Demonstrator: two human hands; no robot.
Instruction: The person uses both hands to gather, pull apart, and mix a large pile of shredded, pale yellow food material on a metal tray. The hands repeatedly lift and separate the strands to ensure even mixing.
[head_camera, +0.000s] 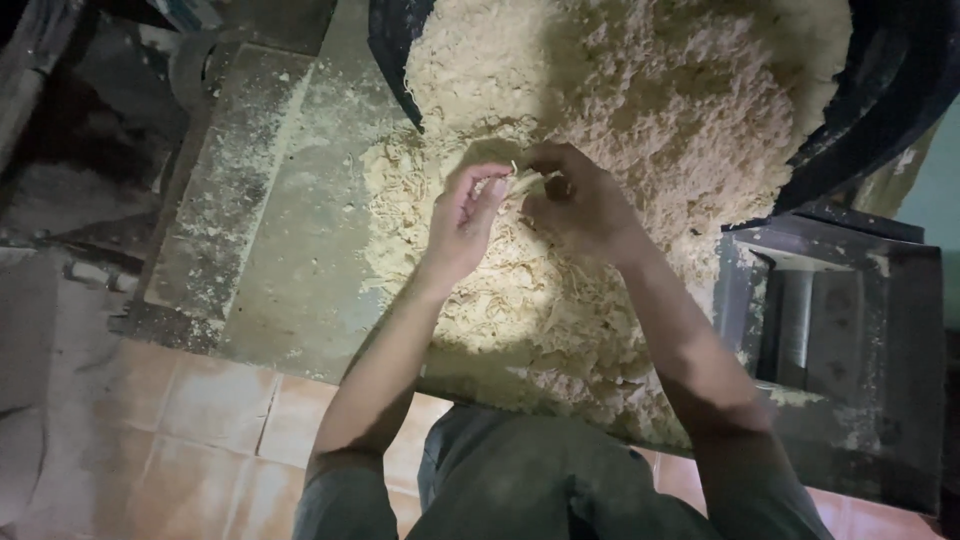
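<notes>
- Far left of the frame: a dark, dusty machine part (60, 130) lies in shadow above the reddish tiled floor (200, 420).
- Left of centre: a grey concrete slab (290, 250), dusted with pale sawdust, runs from the top edge down to the tiles.
- Centre: the left hand (462, 222) is raised over the heap, its fingers (490, 190) pressed together and pinching one end of a thin pale wood shaving (528, 178).
- Just right of it: the right hand (580, 205) meets the left, fingers curled and pinching the other end of the same shaving.
- Beneath both hands: a big pile of wood shavings (640, 110) spills from a black tub (880, 110) at upper right.
- Right edge: a dark metal frame (850, 330) stands beside the pile.
</notes>
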